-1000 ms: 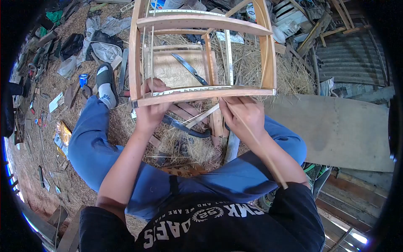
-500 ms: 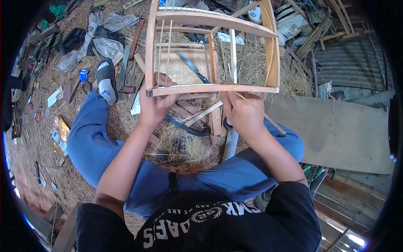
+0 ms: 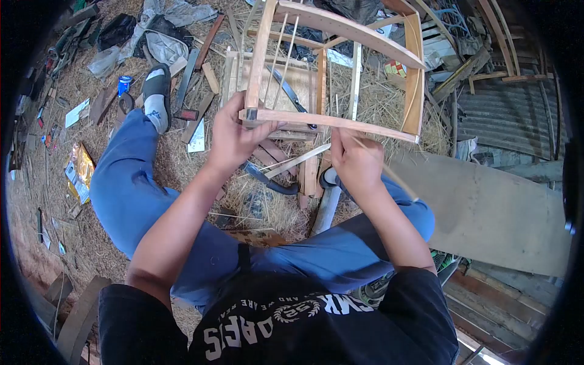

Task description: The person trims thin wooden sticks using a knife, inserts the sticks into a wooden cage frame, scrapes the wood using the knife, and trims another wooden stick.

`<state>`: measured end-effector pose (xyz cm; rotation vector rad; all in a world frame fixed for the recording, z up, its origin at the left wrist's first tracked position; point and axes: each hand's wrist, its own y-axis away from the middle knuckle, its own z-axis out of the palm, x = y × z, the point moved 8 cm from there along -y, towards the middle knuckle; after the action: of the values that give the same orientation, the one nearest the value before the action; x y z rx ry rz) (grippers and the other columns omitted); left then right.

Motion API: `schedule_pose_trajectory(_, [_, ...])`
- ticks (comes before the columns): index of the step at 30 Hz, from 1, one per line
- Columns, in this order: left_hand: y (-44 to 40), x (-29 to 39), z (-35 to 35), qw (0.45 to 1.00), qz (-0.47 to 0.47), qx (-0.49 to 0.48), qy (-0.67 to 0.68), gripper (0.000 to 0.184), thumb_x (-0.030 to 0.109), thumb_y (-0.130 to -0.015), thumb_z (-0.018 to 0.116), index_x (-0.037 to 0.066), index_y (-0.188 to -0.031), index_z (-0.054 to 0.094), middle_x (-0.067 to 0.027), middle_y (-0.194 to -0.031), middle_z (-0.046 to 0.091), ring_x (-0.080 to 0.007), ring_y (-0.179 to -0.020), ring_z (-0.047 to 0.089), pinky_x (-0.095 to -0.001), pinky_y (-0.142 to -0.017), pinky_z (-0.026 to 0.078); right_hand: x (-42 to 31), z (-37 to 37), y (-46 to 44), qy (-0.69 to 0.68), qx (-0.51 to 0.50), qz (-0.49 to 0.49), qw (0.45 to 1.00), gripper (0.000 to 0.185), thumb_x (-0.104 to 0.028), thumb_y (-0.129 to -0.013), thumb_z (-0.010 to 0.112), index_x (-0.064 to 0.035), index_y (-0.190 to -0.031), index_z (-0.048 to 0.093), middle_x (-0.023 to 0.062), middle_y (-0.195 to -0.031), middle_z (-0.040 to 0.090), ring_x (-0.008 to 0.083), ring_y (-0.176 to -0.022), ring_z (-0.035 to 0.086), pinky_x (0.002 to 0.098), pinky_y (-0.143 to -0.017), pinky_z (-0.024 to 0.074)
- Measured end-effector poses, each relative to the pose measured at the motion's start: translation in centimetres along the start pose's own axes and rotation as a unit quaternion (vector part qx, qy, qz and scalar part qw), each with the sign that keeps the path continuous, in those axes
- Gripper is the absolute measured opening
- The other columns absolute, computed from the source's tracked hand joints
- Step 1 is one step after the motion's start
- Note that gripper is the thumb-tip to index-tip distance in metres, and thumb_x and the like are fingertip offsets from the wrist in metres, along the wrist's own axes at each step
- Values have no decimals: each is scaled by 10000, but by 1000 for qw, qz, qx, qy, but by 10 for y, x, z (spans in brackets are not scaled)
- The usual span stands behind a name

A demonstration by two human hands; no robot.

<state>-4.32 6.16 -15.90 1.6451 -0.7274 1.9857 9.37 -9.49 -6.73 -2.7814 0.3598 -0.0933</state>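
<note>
A light wooden frame [image 3: 338, 121] with thin rods [image 3: 281, 59] at its left side is held up in front of me. My left hand [image 3: 231, 139] is wrapped round its near left corner, thumb along the near rail. Just under that rail, my right hand [image 3: 358, 163] is closed on a thin wooden stick [image 3: 398, 182] that slants down to the right past my wrist. Whether the stick's upper end passes into the rail is hidden by my fingers. Behind the frame, a knife [image 3: 286, 90] with a dark handle lies on a wooden board [image 3: 249, 76].
A curved dark-handled blade [image 3: 271, 179] lies on the straw between my legs, close to wood strips [image 3: 298, 161]. A hammer [image 3: 185, 114] is by my left foot. To the right lies a broad flat panel [image 3: 480, 207]; corrugated sheet [image 3: 505, 115] stands beyond it.
The frame has turned slightly, its right end now lower, and sits further right in view. My left hand has moved up round the corner. My right hand still grips the stick.
</note>
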Motion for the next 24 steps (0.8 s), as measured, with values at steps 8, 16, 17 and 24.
schedule_pose_trajectory(8, [0,-5,-4,990,92,-3,-111,360,116,-798,871,12,-1053,640,-69,-949,735,-107,-883,682,-291,-788,553,4,2,5,-59,57,-3,997,50,-85,-884,713,-45,-875,684,142,-651,634,313,-543,641,416,-514,510])
schedule_pose_trajectory(16, [-6,8,-3,993,44,19,-105,379,151,-791,905,15,-1005,624,-52,-884,701,-116,-828,655,-295,-752,540,7,-2,-2,-53,0,9,999,132,-90,-885,721,-46,-1009,728,148,-666,646,310,-547,650,410,-504,503])
schedule_pose_trajectory(17, [-6,7,-4,992,43,16,-119,384,150,-793,910,8,-985,610,-45,-885,667,-125,-834,634,-297,-742,529,6,-2,-1,-56,-12,0,998,129,-88,-892,716,-46,-1012,735,148,-688,659,307,-565,658,408,-515,506])
schedule_pose_trajectory(24, [-6,4,-4,998,28,20,-47,357,134,-791,905,7,-974,627,-44,-867,668,-124,-822,631,-294,-731,524,4,-26,1,-174,78,-41,981,148,-21,-858,744,-54,-1001,758,127,-803,723,296,-645,681,386,-596,535])
